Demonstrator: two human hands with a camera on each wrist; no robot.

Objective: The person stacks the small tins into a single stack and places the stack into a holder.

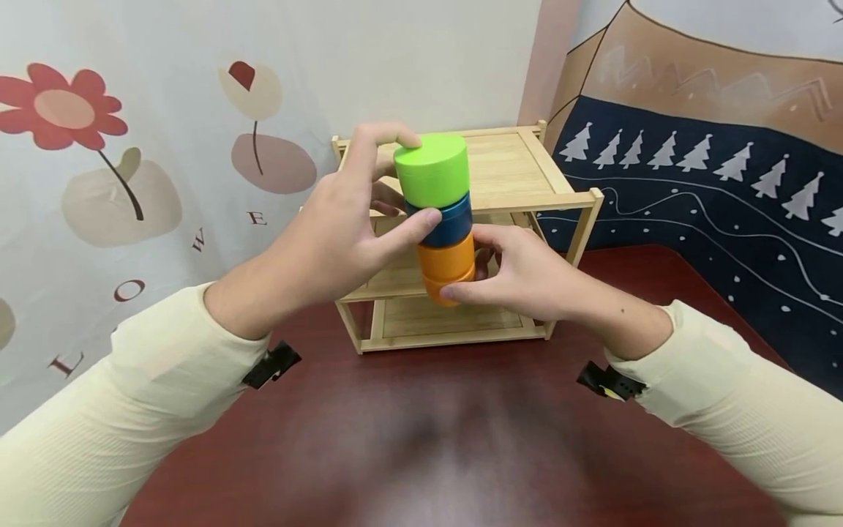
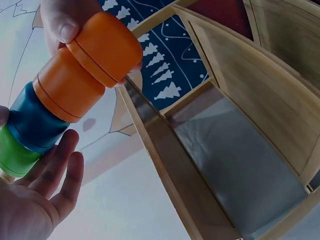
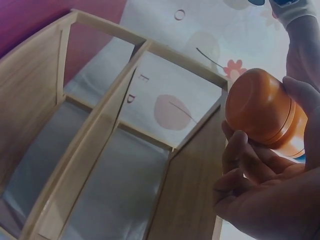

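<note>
A tower of round, cup-like pieces is held up in front of the wooden shelf. In the head view a green cup tops it, then a dark blue cup, with orange cups at the bottom. My left hand grips the upper part: index finger on the green top, thumb across the green-blue joint. Lower down, my right hand holds the bottom orange part between thumb and fingers. The left wrist view shows the tower from below, two orange pieces nearest. Right-hand fingers curl beside the orange base in the right wrist view.
A light wooden shelf with several tiers stands on the dark red table, behind the tower. A white curtain with flower prints hangs behind on the left. To the right is a dark blue panel with white trees.
</note>
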